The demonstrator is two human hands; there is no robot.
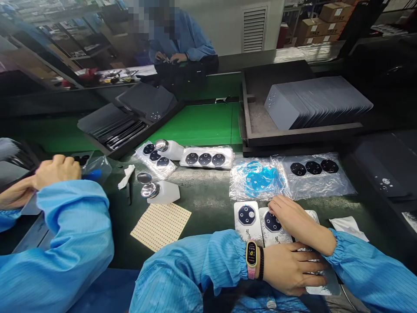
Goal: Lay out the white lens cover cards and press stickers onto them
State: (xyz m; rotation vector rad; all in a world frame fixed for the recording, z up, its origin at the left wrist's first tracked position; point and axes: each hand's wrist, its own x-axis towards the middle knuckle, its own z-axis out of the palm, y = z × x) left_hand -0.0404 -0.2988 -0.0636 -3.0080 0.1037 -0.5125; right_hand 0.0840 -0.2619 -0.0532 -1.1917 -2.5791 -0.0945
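Observation:
My left hand (295, 268), with a fitness band on its wrist, lies with fingers spread over a silvery panel (316, 290) near the front edge. Above it, my right hand (293, 217) reaches in from the right, fingertips pinched at the upper left part of a silver back panel (280, 238). That panel carries a black octagonal camera plate (272, 222), partly covered by the fingers. What the pinch holds, if anything, is hidden. Just left stands out a second silver panel (241, 228) with its own black camera plate (246, 214) and dark lettering.
Crumpled blue film (260, 178) lies on clear plastic beyond the hands. A black tray (296, 134) holds many grey panels (319, 102). White bottles (166, 192) and a dotted yellow sheet (161, 226) are left. A co-worker's hand (58, 171) works farther left; another person sits opposite.

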